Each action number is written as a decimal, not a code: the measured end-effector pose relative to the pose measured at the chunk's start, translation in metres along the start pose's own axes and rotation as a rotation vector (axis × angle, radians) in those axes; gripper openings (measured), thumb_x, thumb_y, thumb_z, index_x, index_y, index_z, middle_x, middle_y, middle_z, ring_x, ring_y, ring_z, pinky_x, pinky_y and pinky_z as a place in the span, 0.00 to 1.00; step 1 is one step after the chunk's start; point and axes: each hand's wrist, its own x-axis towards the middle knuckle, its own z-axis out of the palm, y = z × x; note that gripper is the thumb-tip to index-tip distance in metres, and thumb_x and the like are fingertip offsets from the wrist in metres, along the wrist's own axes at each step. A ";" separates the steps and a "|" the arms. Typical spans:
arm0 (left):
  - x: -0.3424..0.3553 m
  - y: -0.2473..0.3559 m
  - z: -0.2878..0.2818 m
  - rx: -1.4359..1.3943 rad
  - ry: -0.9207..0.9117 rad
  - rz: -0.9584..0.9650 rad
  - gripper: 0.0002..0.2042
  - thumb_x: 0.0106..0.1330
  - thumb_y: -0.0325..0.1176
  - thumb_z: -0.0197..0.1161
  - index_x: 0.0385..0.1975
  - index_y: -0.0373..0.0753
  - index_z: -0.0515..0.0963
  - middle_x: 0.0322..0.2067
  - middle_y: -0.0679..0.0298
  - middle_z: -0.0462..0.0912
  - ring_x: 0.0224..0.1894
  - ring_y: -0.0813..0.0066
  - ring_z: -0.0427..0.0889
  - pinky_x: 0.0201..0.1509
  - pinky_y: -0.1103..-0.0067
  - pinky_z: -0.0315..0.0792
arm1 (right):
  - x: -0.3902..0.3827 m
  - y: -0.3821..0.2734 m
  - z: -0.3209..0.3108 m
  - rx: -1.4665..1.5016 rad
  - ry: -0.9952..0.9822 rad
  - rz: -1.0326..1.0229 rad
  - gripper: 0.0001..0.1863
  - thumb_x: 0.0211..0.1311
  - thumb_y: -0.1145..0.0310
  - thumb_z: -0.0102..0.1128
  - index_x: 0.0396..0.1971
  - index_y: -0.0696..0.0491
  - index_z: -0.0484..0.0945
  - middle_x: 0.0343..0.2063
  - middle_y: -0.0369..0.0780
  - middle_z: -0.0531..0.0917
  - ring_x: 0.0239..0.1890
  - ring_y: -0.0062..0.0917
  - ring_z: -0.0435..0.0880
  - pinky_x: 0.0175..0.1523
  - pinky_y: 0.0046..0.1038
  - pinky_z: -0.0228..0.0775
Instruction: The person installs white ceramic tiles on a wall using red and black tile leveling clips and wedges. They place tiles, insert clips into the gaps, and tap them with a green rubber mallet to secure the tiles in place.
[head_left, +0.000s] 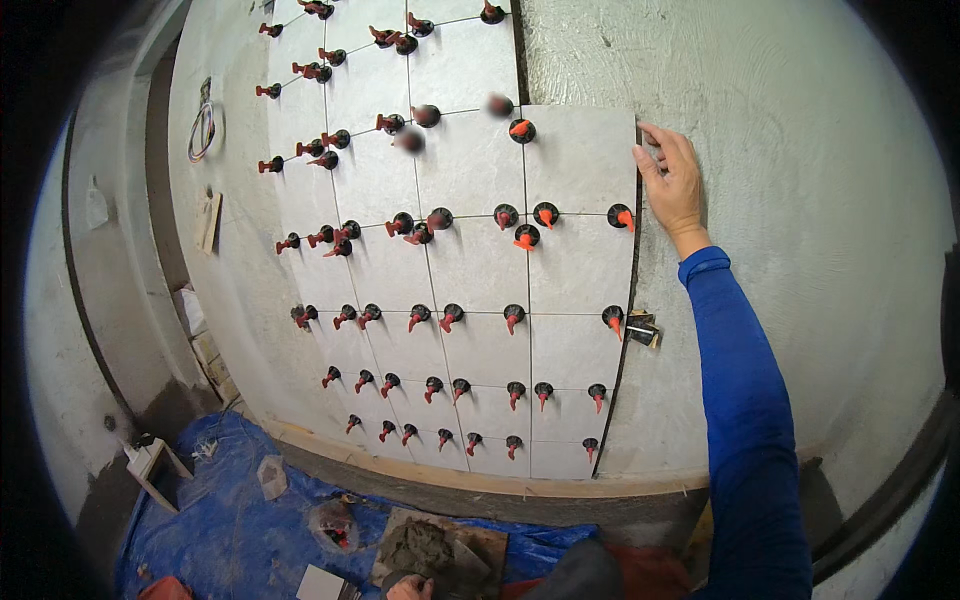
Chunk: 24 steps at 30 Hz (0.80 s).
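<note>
Large pale grey tiles (577, 263) cover the middle of the wall, studded at their joints with black round levelling spacers (545, 214) topped by red and orange T-handles. My right hand (668, 185), in a blue sleeve, touches the right edge of the top right tile (580, 160), its fingers bent and apart at the upper corner. My left hand (409, 590) shows only partly at the lower edge, fingers curled, beside a board (490, 570) bearing a heap of grey mortar (420, 543); whatever it holds is hidden.
Bare plastered wall (820, 230) lies right of the tiles. A blue tarp (210, 510) covers the floor, with a small stool (155, 460) at left and red items at the bottom. A doorway (160, 180) is at left, near hanging wires (200, 135). A small dark object (645, 330) sits beside the tiles.
</note>
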 end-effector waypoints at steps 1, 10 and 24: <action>0.002 0.000 0.001 0.005 -0.008 -0.018 0.19 0.67 0.54 0.66 0.41 0.43 0.87 0.39 0.54 0.89 0.42 0.52 0.87 0.48 0.61 0.80 | 0.001 -0.001 -0.001 0.018 -0.021 0.047 0.18 0.70 0.61 0.64 0.56 0.50 0.83 0.44 0.39 0.81 0.46 0.29 0.80 0.49 0.29 0.74; 0.011 -0.012 0.008 0.015 -0.084 -0.022 0.20 0.67 0.56 0.66 0.41 0.44 0.87 0.38 0.53 0.89 0.41 0.52 0.88 0.48 0.61 0.80 | 0.003 0.002 -0.004 -0.022 -0.106 0.031 0.25 0.70 0.63 0.65 0.66 0.42 0.78 0.45 0.38 0.78 0.45 0.27 0.78 0.47 0.26 0.74; 0.104 0.036 -0.058 -0.417 0.193 0.128 0.17 0.64 0.43 0.72 0.26 0.32 0.83 0.24 0.50 0.83 0.29 0.55 0.83 0.36 0.65 0.75 | 0.002 0.005 -0.003 -0.087 -0.110 -0.041 0.25 0.70 0.61 0.63 0.67 0.45 0.78 0.48 0.42 0.78 0.53 0.37 0.77 0.60 0.35 0.70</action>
